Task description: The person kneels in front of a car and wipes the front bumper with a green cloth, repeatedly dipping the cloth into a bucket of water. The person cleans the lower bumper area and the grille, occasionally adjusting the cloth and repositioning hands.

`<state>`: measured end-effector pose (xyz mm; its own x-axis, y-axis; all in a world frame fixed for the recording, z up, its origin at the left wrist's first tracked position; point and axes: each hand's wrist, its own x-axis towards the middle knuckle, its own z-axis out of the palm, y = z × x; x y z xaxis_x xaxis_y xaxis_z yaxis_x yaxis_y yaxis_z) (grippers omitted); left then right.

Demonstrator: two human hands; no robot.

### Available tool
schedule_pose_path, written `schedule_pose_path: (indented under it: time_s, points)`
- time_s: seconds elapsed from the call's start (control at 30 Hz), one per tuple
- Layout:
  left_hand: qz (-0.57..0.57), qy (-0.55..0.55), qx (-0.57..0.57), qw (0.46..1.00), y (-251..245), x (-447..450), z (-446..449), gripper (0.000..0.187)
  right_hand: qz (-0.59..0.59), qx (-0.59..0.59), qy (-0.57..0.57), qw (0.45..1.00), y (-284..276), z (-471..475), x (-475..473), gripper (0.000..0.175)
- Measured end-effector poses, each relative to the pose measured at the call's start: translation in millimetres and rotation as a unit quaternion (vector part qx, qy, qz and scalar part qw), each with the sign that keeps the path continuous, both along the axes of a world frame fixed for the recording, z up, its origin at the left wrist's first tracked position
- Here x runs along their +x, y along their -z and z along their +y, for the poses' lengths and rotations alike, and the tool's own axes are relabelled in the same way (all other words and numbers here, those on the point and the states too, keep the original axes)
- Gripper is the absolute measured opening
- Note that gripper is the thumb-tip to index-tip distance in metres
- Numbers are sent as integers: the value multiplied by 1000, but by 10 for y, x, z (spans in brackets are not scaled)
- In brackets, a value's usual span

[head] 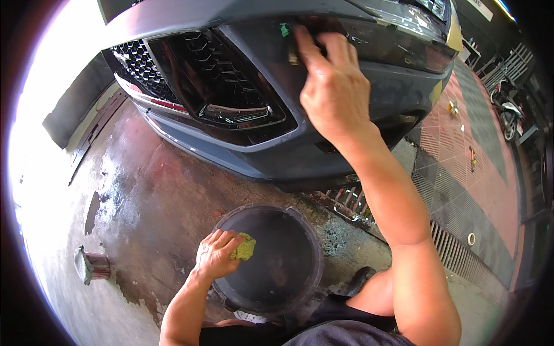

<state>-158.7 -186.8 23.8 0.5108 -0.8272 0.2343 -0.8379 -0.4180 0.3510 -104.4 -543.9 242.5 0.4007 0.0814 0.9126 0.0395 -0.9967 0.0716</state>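
My left hand (217,254) grips a wet-looking yellow-green cloth or sponge (243,247) over the left side of a round dark tub (318,277). Dark liquid appears to fill the tub, with a dim reflection on its surface. Higher up, my right hand (335,84) reaches to the grey front bumper (264,166) of a car, its fingers bent against a darker, wet-looking area. What lies beneath those fingertips is blurred and partly hidden, so a held item cannot be made out. A small green patch (284,30) shows on the bumper just left of the fingers.
Left of the tub, a can (99,265) with a grey cloth over it rests on the stained concrete floor. A drain grate (463,251) runs along the right. Beyond it, a tape roll (471,239) and a small orange-handled tool (472,158) lie on floor tiles. A motorcycle (508,112) stands far right.
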Motion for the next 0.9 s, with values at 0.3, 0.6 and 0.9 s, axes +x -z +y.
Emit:
schedule_pose_path:
  time_s: [0.3, 0.6, 0.9]
  points:
    - [-5, -11, 30, 999, -9, 6, 27, 60, 8, 70, -29, 997, -81, 137, 58, 60]
    - [-6, -13, 46, 999, -35, -21, -29, 57, -14, 72, -53, 996, -96, 168, 58, 57]
    - [-14, -12, 32, 999, -94, -5, -18, 58, 17, 74, -27, 997, -14, 126, -75, 57]
